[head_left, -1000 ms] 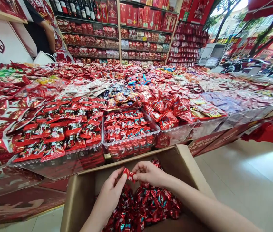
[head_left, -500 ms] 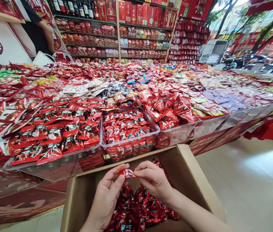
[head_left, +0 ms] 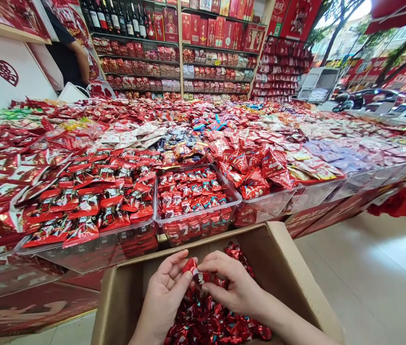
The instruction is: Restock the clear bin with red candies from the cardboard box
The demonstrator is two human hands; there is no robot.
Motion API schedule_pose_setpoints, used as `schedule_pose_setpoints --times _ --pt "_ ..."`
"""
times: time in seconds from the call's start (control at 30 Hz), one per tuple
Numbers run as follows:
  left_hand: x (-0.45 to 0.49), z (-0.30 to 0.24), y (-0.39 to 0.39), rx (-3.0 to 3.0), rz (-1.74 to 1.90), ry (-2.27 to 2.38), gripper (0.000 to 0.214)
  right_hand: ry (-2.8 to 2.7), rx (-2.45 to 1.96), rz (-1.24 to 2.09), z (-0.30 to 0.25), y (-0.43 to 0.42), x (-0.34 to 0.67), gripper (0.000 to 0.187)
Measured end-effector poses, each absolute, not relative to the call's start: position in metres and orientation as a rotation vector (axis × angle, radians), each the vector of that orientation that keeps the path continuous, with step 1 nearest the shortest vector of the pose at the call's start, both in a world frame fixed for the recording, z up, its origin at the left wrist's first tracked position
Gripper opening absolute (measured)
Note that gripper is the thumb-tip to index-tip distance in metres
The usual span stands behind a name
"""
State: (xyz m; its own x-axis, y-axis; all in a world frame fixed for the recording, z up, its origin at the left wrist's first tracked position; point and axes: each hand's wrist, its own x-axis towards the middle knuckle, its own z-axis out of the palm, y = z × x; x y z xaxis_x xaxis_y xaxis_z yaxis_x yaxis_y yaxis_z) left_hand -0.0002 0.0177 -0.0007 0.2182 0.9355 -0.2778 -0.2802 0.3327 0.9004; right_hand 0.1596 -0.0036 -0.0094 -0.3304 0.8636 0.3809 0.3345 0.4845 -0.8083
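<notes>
Over the open cardboard box (head_left: 296, 278), a small red wrapped candy (head_left: 190, 267) is held between both hands. My left hand (head_left: 163, 294) is closed on its left end, the thumb lying against the wrapper. Thumb and fingers of my right hand (head_left: 233, 282) pinch the other end, partly covering it. Beneath them, a heap of shiny red wrapped candies (head_left: 220, 321) lies in the box. Just past the box's far edge stands a clear plastic bin (head_left: 199, 214) with rows of red, white and blue wrapped candies.
Red and black packets (head_left: 87, 206) fill the bin to the left; red pyramid-shaped packets (head_left: 274, 163) lie to the right. Behind the wide candy display are stocked shelves (head_left: 181, 48). A person (head_left: 68, 52) stands at the back left. Pale floor tiles (head_left: 375, 268) show at right.
The candy has tilted from nearly level to slanting, its left end now higher. My right fingers have shifted around it. The whole view has moved slightly, so the scene appears lower and further right.
</notes>
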Motion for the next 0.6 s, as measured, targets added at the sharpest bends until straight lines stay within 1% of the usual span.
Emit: schedule_pose_setpoints --times 0.07,0.23,0.3,0.4,0.5,0.6 --pt "0.001 0.003 0.016 0.780 0.999 0.999 0.032 -2.009 -0.991 0.709 -0.005 -0.005 0.162 0.038" --pt "-0.001 0.001 0.013 0.761 0.995 0.989 0.026 -2.178 -0.956 0.209 0.011 -0.009 0.168 0.028" --pt "-0.002 0.000 0.013 0.755 0.993 0.959 0.025 -2.191 -0.897 0.117 0.027 -0.006 0.172 0.027" --pt "-0.005 0.000 0.015 0.748 0.995 0.952 0.024 -2.151 -0.839 0.078 0.059 0.011 0.177 0.027" --pt "-0.006 0.001 0.015 0.801 0.975 0.983 0.025 -2.135 -0.880 0.072 0.089 0.046 0.176 0.016" --pt "-0.006 0.000 0.013 0.873 0.966 1.008 0.025 -2.230 -0.959 0.170 0.100 0.091 0.168 0.009"
